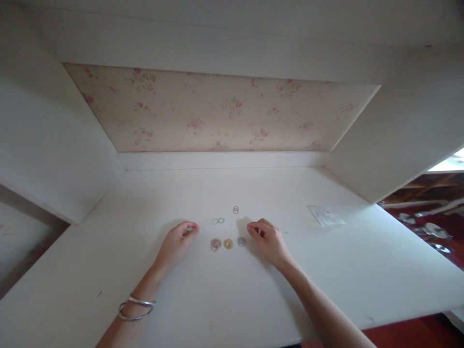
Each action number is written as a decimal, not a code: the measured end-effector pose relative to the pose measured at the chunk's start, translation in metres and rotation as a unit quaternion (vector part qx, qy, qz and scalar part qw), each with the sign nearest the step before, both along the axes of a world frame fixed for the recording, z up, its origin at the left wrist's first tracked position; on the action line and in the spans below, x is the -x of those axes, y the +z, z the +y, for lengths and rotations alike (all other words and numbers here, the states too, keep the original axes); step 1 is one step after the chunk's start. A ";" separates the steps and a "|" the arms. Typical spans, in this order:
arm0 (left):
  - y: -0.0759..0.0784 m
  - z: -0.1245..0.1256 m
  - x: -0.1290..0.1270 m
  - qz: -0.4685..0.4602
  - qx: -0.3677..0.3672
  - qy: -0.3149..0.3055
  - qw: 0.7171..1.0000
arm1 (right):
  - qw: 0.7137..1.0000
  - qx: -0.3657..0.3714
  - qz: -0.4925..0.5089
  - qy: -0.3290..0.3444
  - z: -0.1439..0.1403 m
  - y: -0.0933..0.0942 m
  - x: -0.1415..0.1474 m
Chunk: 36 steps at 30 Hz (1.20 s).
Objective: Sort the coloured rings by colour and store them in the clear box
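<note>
My left hand (180, 237) rests on the white desk, its thumb and fingertips pinched together. My right hand (268, 239) is closed in a similar pinch, right of several small thin rings that look like rubber bands. Whatever either pinch holds, if anything, is too small to make out. Between my hands lie a reddish-brown pile of bands (215, 244), a yellow pile (228, 244) and a dark grey pile (241, 241). Beyond these are a pair of green bands (218, 221) side by side and some overlapping reddish bands (236, 210).
A clear plastic box (326, 216) lies on the desk (224, 299) to the right. White side panels and a floral back wall (224, 113) enclose the desk. Metal objects (437, 230) stand beyond its right edge. A small dark sliver (100, 293) lies at left.
</note>
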<state>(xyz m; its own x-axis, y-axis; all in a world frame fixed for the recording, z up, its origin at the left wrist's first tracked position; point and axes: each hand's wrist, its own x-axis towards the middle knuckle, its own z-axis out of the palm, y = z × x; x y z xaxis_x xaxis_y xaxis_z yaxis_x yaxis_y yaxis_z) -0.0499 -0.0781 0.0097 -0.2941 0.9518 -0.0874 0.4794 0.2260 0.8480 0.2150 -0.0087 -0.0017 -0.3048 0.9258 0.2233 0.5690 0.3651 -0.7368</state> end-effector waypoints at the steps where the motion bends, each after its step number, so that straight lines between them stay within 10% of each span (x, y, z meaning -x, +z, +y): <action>1: 0.000 0.000 0.001 -0.005 -0.002 0.002 1.000 | 0.999 -0.013 -0.029 0.028 0.000 0.005 0.008; 13: -0.003 0.001 0.004 -0.018 -0.013 -0.012 1.000 | 0.924 -0.045 -0.333 0.182 0.036 0.025 0.072; 36: 0.002 -0.001 0.002 -0.020 -0.009 -0.018 1.000 | 0.990 -0.059 -0.090 0.088 0.018 0.026 -0.009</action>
